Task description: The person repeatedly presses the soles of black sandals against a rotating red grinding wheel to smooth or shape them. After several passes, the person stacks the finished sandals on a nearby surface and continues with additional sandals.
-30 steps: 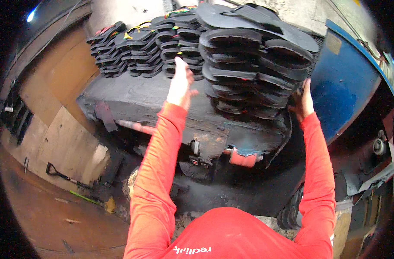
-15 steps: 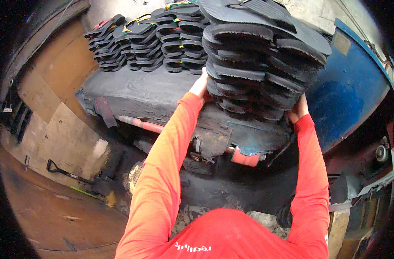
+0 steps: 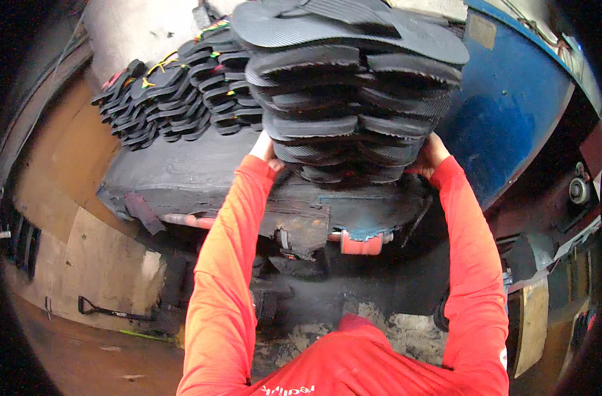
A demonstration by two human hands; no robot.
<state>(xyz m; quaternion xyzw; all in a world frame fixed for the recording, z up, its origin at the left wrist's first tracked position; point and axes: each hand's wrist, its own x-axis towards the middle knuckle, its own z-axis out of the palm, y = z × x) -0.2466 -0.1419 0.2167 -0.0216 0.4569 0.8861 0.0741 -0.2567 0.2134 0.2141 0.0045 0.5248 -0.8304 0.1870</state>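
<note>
Leans over a long, grey-black work table point(image 3: 175, 165), scuffed on top and ragged along the front edge. Has a broad blue panel point(image 3: 505, 112) on the right, just beyond the table's right end. Shows a pale wooden board point(image 3: 109, 264) low on the left, near the table.

Holds a tall stack of black sandals point(image 3: 354, 86) straight ahead, over the right half of the table, piled in side-by-side layers, ribbed on the surface and rough along the cut edges. Cannot tell resting on the table from held just above it. Has a row of shorter stacks point(image 3: 175, 99) to the left, standing toward the back of the table and reaching close to the tall stack.

Wears long red sleeves point(image 3: 215, 290), stretched forward along both sides. Shows a black tool handle point(image 3: 116, 311) with a looped grip, lying low by the board, and a short red cylinder point(image 3: 362, 243) under the table's front edge.

Braces the left hand point(image 3: 267, 152) on the stack's lower left side and the right hand point(image 3: 435, 152) on its lower right, clasping it between. Cannot tell the exact place of the fingertips, hidden by the sandals. Shows thin yellow straps point(image 3: 157, 68) on top of one shorter stack.
</note>
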